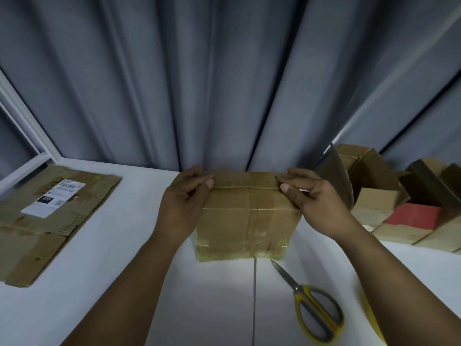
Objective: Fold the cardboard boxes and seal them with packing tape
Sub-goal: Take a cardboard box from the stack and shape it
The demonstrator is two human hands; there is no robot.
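A closed brown cardboard box (245,221) stands on the white table (124,245) in the middle, with shiny tape along its seams and lower edge. My left hand (183,203) holds the box's upper left side, thumb on the top flap and fingers curled round the far edge. My right hand (314,198) holds the upper right side the same way, thumb pressing the top flap near the seam. A yellow blur at the right, partly behind my right forearm, may be a tape roll (371,318); I cannot tell.
A flattened cardboard box (47,221) with a white shipping label lies at the left. Yellow-handled scissors (311,308) lie in front of the box, to the right. Several folded boxes and a red one (411,216) crowd the right back. A grey curtain hangs behind the table.
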